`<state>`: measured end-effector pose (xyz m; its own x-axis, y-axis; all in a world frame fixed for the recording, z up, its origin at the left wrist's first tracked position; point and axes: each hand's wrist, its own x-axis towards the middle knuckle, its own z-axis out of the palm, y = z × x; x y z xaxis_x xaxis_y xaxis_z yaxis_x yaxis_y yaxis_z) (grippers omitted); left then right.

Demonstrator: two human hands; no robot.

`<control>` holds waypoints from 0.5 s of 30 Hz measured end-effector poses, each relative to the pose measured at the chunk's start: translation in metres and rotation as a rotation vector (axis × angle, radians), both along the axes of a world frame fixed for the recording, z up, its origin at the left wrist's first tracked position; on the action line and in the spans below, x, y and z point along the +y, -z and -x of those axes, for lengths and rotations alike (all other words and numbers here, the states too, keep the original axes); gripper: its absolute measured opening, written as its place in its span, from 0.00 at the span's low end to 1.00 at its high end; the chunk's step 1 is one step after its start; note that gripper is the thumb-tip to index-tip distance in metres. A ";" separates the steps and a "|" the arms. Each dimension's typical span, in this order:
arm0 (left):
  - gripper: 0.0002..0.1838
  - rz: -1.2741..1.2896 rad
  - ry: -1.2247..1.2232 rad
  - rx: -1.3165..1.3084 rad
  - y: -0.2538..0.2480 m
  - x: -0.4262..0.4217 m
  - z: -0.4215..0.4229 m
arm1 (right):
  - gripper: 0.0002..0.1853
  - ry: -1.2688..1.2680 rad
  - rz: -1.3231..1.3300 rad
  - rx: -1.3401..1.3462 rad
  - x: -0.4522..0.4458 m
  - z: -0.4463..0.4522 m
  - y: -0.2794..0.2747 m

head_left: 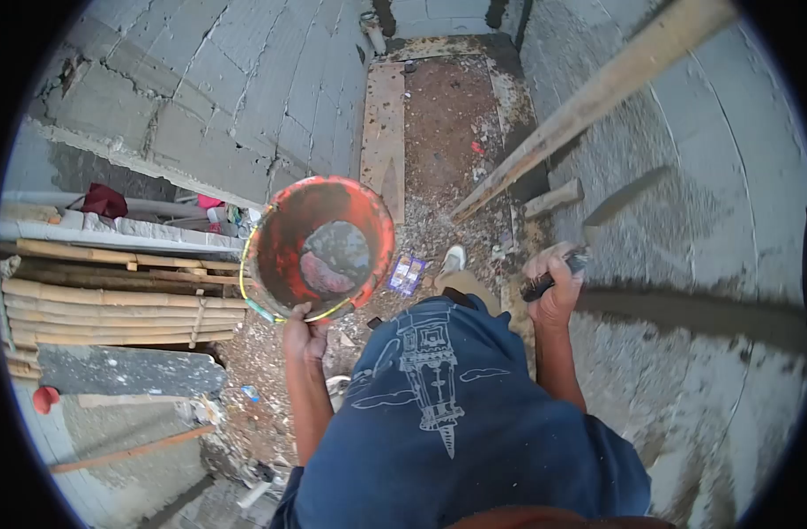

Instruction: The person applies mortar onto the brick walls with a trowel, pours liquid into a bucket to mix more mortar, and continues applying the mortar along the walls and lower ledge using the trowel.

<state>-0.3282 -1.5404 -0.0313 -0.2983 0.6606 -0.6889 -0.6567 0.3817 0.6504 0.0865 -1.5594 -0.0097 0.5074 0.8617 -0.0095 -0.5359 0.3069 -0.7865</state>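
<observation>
My left hand [306, 337] is closed on the near rim of an orange-red bucket [275, 238], by its yellow handle [245, 273]. The bucket tips so that I look into it; a patch of grey mortar [340, 247] lies at the bottom. On the right, my right hand [555, 280] is wrapped around the dark handle of a trowel [628, 198]. Its long grey blade points up and right, close to the block wall [685, 247]; I cannot tell whether it touches. A dark band of mortar [712, 316] runs along that wall beside my hand.
A wooden pole [588, 97] slants up from the floor across the right wall, near a short wood piece [554, 198]. Bamboo poles [121, 309] and a grey board [130, 368] are at left. Rubble and a purple packet [407, 275] lie on the floor [447, 115].
</observation>
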 end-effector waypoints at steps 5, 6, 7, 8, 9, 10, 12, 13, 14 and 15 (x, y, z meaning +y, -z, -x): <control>0.07 -0.040 -0.119 0.077 -0.033 0.098 -0.039 | 0.14 -0.020 -0.985 0.183 0.145 -0.006 -0.212; 0.07 -0.034 -0.142 0.063 -0.041 0.111 -0.049 | 0.15 0.003 -1.142 0.326 0.162 0.000 -0.243; 0.07 -0.043 -0.149 0.056 -0.048 0.134 -0.057 | 0.14 0.043 -1.348 0.390 0.194 0.008 -0.277; 0.07 -0.062 -0.139 0.057 -0.050 0.163 -0.060 | 0.13 0.101 -1.564 0.452 0.225 0.013 -0.302; 0.07 -0.062 -0.120 0.065 -0.045 0.187 -0.058 | 0.13 -0.061 -1.528 0.461 0.235 -0.001 -0.302; 0.07 -0.058 -0.084 0.073 -0.036 0.210 -0.055 | 0.13 -0.218 -1.480 0.475 0.246 -0.015 -0.302; 0.06 -0.026 -0.071 0.104 -0.035 0.279 -0.079 | 0.15 -0.618 -0.936 0.361 0.226 -0.056 -0.268; 0.05 0.022 0.011 0.106 -0.023 0.311 -0.081 | 0.16 -0.695 -0.753 0.296 0.230 -0.068 -0.250; 0.05 0.062 0.090 0.108 -0.007 0.345 -0.074 | 0.13 -0.564 -0.766 0.191 0.255 -0.075 -0.231; 0.05 0.102 0.173 0.114 0.004 0.387 -0.078 | 0.11 -0.429 -0.773 0.087 0.284 -0.083 -0.212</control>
